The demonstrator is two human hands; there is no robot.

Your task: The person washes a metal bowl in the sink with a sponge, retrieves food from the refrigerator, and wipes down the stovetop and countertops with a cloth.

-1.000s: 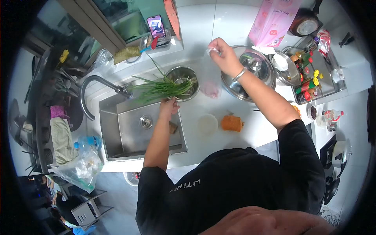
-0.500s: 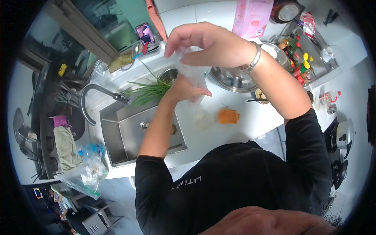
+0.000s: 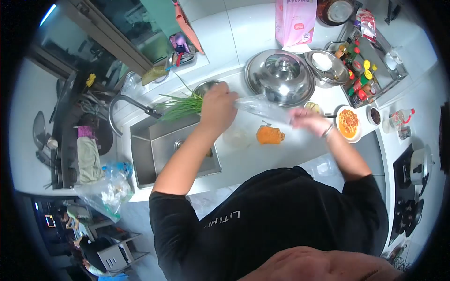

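Note:
A clear plastic bag (image 3: 263, 107) is stretched between my two hands above the counter. My left hand (image 3: 219, 105) is closed on the bag's left end, in front of the metal bowl (image 3: 206, 87). At the bag's right end, my right hand (image 3: 309, 121) grips the plastic. Long green stalks (image 3: 180, 108) lie by the bowl, over the back edge of the sink (image 3: 159, 145). Below the bag, an orange item (image 3: 270, 135) rests on the white counter, with a pale round dish (image 3: 236, 138) to its left.
A domed steel lid (image 3: 281, 75) stands behind the bag. To its right are metal bowls (image 3: 328, 70), a rack of bottles (image 3: 363, 84) and a plate of red-orange food (image 3: 349, 124). A curved faucet (image 3: 112, 112) rises left of the sink. Seated people are visible at lower left.
My right hand has moved down and to the right, drawing the bag out sideways. My left hand has risen and closed on the bag's other end. The view has shifted slightly.

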